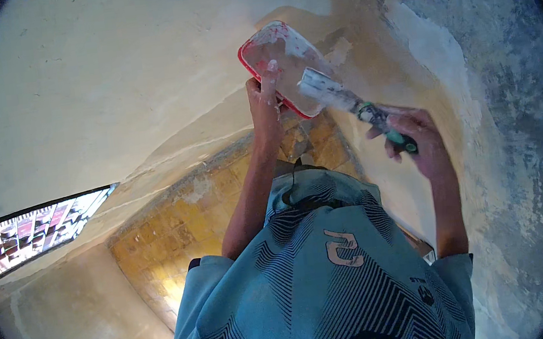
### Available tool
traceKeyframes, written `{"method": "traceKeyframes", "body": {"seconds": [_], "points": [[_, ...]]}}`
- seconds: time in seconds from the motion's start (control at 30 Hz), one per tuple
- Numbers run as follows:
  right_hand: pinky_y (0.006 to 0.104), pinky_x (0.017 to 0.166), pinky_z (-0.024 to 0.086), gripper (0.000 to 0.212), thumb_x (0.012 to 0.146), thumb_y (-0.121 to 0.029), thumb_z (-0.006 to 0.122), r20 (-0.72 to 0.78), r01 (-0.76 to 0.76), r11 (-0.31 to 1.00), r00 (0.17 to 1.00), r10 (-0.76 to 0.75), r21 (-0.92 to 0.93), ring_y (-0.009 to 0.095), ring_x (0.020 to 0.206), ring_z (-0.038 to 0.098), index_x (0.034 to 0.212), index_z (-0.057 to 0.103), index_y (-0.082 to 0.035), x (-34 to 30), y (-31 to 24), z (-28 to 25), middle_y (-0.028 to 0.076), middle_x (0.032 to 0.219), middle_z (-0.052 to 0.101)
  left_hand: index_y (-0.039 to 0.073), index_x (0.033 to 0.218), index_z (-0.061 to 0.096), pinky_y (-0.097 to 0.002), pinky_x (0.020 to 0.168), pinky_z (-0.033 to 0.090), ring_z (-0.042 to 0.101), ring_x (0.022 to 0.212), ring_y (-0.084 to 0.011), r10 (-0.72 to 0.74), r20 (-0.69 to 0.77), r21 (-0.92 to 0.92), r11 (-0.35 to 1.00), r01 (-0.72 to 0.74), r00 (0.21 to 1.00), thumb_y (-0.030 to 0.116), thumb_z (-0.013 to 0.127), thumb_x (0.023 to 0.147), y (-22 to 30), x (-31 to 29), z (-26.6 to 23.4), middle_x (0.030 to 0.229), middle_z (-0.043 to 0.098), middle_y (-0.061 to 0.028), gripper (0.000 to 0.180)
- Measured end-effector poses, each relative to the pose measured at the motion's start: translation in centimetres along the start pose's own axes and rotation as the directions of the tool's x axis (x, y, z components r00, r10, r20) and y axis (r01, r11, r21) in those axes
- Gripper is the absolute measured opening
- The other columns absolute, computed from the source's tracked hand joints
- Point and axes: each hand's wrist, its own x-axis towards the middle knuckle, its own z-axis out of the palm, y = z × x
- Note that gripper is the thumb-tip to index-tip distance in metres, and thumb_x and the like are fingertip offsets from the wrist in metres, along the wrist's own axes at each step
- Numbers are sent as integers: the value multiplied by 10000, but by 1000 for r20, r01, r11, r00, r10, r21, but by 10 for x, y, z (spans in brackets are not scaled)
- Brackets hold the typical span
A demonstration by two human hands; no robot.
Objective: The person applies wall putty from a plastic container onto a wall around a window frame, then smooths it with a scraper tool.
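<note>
My left hand (266, 93) grips a red-rimmed rectangular tray (286, 50) by its near left side, thumb over the rim. White paste smears the tray's inner face and my thumb. In my right hand (414, 136) is a putty knife (344, 97) with a dark and green handle, its fingers wrapped around the handle's end. The knife's broad blade, coated in white paste, reaches over the tray's right side; whether it touches the tray I cannot tell.
A plastered wall (106, 74) spans the far left, and a patchy grey wall (512, 108) rises close on my right. Below lies a yellow tiled floor (201, 197). At the left is a barred window (41, 232).
</note>
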Motion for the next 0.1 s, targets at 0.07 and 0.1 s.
{"method": "traceKeyframes", "body": {"seconds": [0.07,0.1], "points": [[238,429,448,538,967,-309,588,74,-132,943,991,114,306,139,500,595,1341,549,76,6,18,5,200,916,730,-5,1219,431,-371,780,562,630,900,-205,-3,-42,3,1000,3,999,565,651,896,0,0,-4,1032,558,-126,691],[243,436,461,557,981,-335,574,102,-181,904,983,154,388,139,502,603,1366,528,64,3,21,7,191,920,741,2,1237,429,-391,816,556,625,929,-205,-18,-66,5,1000,19,998,556,659,894,-1,1,-4,1027,559,-121,691]]}}
